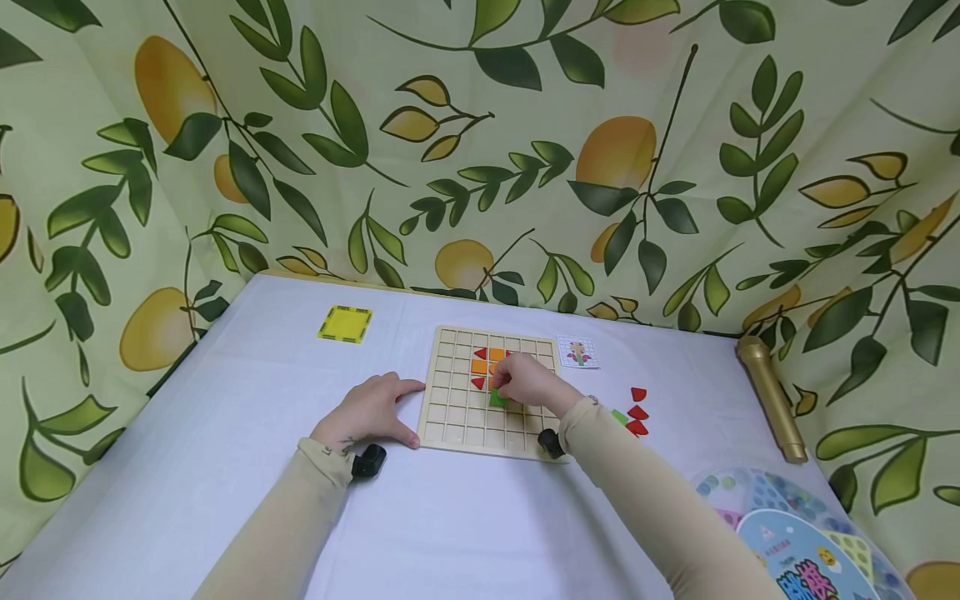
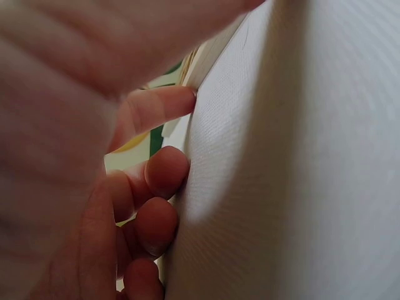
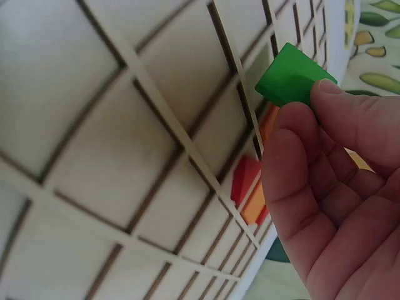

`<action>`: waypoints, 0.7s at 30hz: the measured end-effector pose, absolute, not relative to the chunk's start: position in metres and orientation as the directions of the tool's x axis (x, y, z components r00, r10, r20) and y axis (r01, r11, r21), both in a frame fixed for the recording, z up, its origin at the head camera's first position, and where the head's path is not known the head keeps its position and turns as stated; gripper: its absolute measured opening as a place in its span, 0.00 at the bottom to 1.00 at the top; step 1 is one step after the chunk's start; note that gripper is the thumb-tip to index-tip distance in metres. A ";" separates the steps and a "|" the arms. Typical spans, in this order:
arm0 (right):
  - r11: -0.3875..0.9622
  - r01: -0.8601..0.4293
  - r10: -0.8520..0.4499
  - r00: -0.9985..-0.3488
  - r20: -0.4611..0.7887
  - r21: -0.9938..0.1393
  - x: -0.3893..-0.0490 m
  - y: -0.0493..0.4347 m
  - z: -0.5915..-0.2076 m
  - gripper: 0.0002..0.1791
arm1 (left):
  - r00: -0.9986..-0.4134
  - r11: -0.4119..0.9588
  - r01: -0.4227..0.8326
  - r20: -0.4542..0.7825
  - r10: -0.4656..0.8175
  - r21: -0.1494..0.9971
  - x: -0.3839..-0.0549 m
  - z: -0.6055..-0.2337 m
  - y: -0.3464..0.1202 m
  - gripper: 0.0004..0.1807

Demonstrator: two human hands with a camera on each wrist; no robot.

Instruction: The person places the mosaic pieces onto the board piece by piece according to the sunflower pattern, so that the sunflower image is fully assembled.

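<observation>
Handling of a green square tile [image 3: 289,76] over a wooden grid board [image 1: 450,417], with likely sources of error. The tile is pinched at one edge between the thumb and forefinger of the right hand [image 1: 525,385], above the board's middle and just to the near side of the orange tiles [image 1: 497,355] on it; in the right wrist view it stands tilted to the grid, and whether any edge touches the board cannot be told. The fingers of the left hand [image 1: 371,410] are spread apart, thumb and forefinger set against the board's left edge. The tilt is probably the chief hazard: released at this angle, the tile could catch on a raised grid line and rest askew across two cells. A low approach might also nudge the orange tiles or the red piece [image 1: 478,382] beside them, since the curled fingers crowd that area (and hide part of it from the head camera). Should the left hand press unevenly, the board could slide on the white-covered worktop [image 1: 420,517] and spoil the alignment. To the right of the board, the sleeve [image 1: 637,492] partly covers a loose green piece [image 1: 619,417] near the loose red pieces [image 1: 637,412]; drawing the arm back carelessly could scatter them.
</observation>
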State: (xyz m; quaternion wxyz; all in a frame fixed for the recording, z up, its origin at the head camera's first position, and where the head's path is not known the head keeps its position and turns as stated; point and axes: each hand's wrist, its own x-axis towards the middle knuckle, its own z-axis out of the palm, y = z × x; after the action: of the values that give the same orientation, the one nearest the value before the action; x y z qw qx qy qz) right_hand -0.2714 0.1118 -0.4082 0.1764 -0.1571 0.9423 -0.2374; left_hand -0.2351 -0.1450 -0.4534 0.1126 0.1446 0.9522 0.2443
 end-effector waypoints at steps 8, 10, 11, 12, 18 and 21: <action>0.861 -0.215 -0.361 -0.896 -0.257 -0.460 -0.271 0.106 -0.414 0.05 | -0.931 0.834 0.229 -0.136 0.338 0.501 -0.234 -0.451 -0.144 0.53; 0.864 -0.222 -0.359 -0.901 -0.245 -0.451 -0.270 0.105 -0.415 0.05 | -0.930 0.833 0.235 -0.133 0.342 0.502 -0.233 -0.450 -0.145 0.53; 0.866 -0.227 -0.359 -0.903 -0.237 -0.446 -0.269 0.105 -0.415 0.05 | -0.930 0.832 0.235 -0.132 0.343 0.502 -0.233 -0.450 -0.145 0.53; 0.868 -0.232 -0.358 -0.905 -0.228 -0.439 -0.269 0.104 -0.416 0.05 | -0.930 0.832 0.237 -0.130 0.344 0.501 -0.233 -0.449 -0.145 0.53; 0.873 -0.257 -0.357 -0.916 -0.184 -0.415 -0.264 0.104 -0.418 0.05 | -0.929 0.831 0.243 -0.126 0.348 0.500 -0.233 -0.449 -0.146 0.53; 0.870 -0.246 -0.342 -0.925 -0.163 -0.428 -0.264 0.108 -0.413 0.04 | -0.929 0.830 0.239 -0.129 0.346 0.503 -0.233 -0.449 -0.145 0.53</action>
State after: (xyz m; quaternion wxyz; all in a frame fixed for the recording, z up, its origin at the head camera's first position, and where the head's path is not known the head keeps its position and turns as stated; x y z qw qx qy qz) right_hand -0.2643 0.1077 -0.4131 0.1177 -0.1531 0.9597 -0.2043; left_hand -0.2332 -0.1453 -0.4489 0.1077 0.1538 0.9506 0.2473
